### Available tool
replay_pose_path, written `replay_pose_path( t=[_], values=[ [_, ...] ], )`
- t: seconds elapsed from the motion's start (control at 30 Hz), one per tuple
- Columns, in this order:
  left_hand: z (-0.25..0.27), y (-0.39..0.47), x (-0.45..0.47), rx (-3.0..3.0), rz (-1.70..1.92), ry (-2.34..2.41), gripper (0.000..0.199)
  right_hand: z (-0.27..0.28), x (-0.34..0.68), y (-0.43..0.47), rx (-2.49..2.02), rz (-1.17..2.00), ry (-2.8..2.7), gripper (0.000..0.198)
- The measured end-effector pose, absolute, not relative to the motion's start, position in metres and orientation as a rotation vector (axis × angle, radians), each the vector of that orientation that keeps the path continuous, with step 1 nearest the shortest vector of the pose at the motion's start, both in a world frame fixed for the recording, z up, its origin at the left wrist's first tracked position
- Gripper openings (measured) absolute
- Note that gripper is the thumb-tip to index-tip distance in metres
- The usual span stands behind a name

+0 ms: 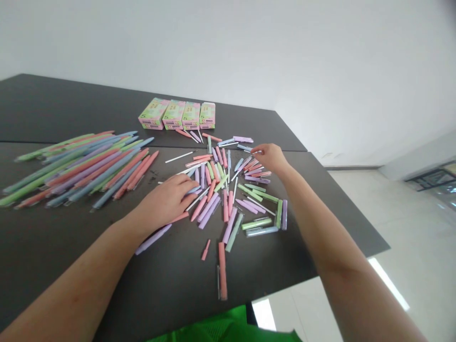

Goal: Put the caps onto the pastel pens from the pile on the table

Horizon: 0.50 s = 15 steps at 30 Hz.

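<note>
Loose pen parts lie scattered over the dark table: pink pen barrels [223, 270], purple barrels [230, 225], green barrels [252, 192], and thin white refills [178, 156]. My left hand [171, 197] rests low at the left of this spread, its fingers curled round a blue pen barrel [193, 189]. Farther back on the right, my right hand [271, 157] pinches at the end of a blue pen part [244, 148]. A purple barrel [154, 239] lies just below my left wrist.
On the left is a heap of assembled pastel pens [89, 166]. Several green-and-pink boxes [174, 114] stand in a row at the back. The dark table [171, 289] ends at the right, above a pale floor [359, 204]; a white wall [228, 47] rises behind.
</note>
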<state>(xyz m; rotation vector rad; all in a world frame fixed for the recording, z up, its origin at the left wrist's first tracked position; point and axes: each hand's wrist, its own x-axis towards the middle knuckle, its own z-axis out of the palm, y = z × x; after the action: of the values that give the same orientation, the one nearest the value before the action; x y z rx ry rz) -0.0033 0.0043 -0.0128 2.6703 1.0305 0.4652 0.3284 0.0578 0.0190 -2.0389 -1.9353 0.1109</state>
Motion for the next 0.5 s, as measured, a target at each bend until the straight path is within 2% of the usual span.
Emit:
replay_pose_path(
  t=[0.07,0.3,0.5],
  values=[
    [-0.014,0.004,-0.004,2.67,0.474,1.032,0.028,0.014,0.33,0.078,-2.045,0.09,-2.01,0.031],
    [-0.011,0.003,-0.003,2.654,0.445,1.067,0.027,0.008,0.336,0.106,-2.098,0.306,-2.145,0.026],
    [-0.011,0.002,-0.003,2.652,0.433,1.061,0.024,0.018,0.34,0.109,-2.166,0.661,-2.044,0.028]
  ],
)
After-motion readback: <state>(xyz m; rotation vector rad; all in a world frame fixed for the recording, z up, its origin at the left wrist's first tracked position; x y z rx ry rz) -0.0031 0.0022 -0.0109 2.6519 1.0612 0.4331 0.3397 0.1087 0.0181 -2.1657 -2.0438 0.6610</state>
